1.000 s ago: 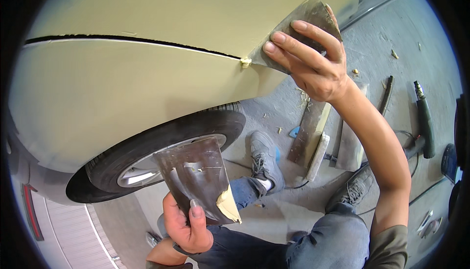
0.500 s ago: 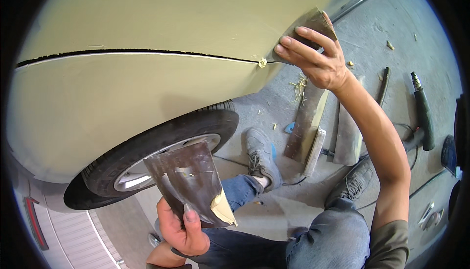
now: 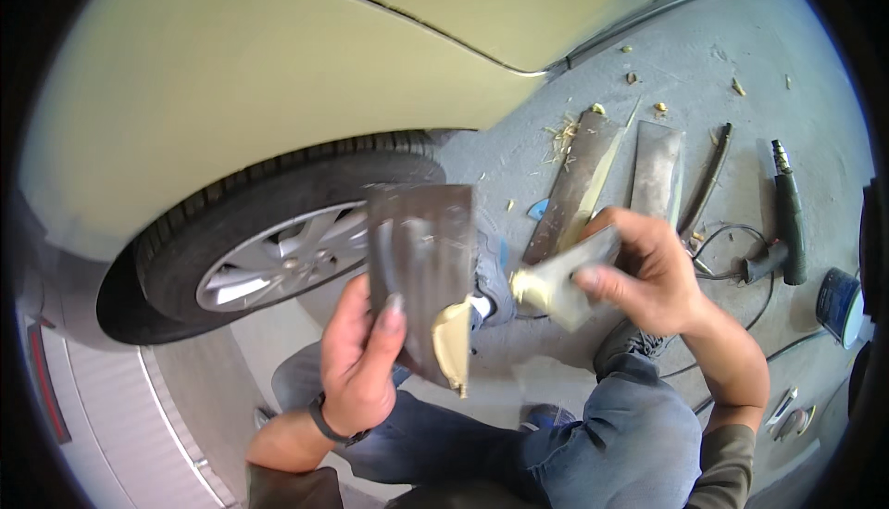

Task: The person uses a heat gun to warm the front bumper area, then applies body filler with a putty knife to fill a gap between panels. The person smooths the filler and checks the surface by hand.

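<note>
My left hand [image 3: 356, 375] grips a dark brown flat putty board [image 3: 421, 250], thumb across its face. Pale yellow putty [image 3: 452, 342] lies in a thick smear along the board's lower right edge. To the right of it, my right hand [image 3: 653, 273] pinches a greyish putty spreader [image 3: 574, 277], blurred by motion. A dab of putty [image 3: 529, 287] clings to the spreader's left edge, a short gap from the board. Beyond both hands is a car's yellowish body panel [image 3: 278, 55], with a dark seam running across it, above a wheel [image 3: 287, 259].
Two long flat boards [image 3: 576, 189] lie on the grey floor [image 3: 741, 138] among yellow shavings [image 3: 561, 138]. Farther right are a black-handled tool [image 3: 790, 222], a cable and a blue tin [image 3: 838, 305]. A knife [image 3: 782, 404] lies at lower right.
My right hand has come down from the panel seam toward the board with its spreader. My left hand has shifted right and raised the board more upright. The view has tilted.
</note>
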`<state>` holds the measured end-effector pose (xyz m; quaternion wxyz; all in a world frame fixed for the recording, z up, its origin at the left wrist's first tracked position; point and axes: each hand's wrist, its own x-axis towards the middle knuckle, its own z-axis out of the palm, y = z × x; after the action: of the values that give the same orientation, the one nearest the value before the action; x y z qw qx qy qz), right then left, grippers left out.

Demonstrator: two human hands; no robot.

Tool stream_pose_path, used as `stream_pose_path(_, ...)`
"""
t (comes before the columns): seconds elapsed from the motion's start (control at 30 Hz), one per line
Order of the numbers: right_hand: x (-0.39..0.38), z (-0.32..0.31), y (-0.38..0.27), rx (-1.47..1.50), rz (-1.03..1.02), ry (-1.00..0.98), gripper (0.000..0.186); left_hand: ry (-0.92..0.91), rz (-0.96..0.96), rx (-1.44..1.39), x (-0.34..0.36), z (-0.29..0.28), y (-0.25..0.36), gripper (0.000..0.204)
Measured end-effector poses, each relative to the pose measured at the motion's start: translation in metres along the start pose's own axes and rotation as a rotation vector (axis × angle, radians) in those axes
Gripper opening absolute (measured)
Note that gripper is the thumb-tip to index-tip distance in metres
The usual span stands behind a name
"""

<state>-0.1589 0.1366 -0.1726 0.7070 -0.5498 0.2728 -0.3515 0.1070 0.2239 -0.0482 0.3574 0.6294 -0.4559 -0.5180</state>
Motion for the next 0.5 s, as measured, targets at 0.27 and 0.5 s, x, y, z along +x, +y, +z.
stream_pose_path(0.27,0.006,0.031,0.002,0.252,0.236,-0.082,0.021,-0.082,-0.146,-0.35,0.005,0.0,-0.012,0.036)
stream_pose_path(0.5,0.005,0.031,-0.009,-0.72,-0.839,0.28,0.03,-0.08,-0.202,-0.434,0.009,0.002,-0.008,0.039)
